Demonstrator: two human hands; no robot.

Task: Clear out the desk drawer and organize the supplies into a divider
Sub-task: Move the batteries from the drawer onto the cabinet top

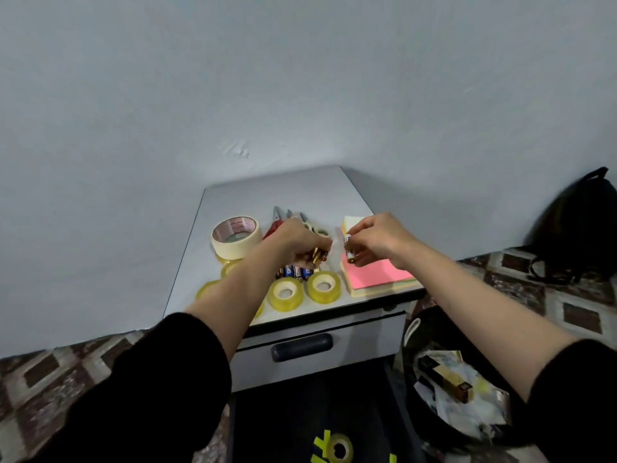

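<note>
I'm sorting on the counter (300,192). My left hand (295,240) grips a few gold-ended batteries (317,255), and my right hand (377,240) pinches one white battery (349,250). Both are above the loose batteries (293,272), which lie just beyond the clear tape rolls (323,286). The drawer (360,339) looks closed and no divider shows. Next, I judge, the held cells should join the loose ones, laid down gently so they don't roll.

Glossy clear tape rolls (322,286); matt desktop (300,192)
</note>
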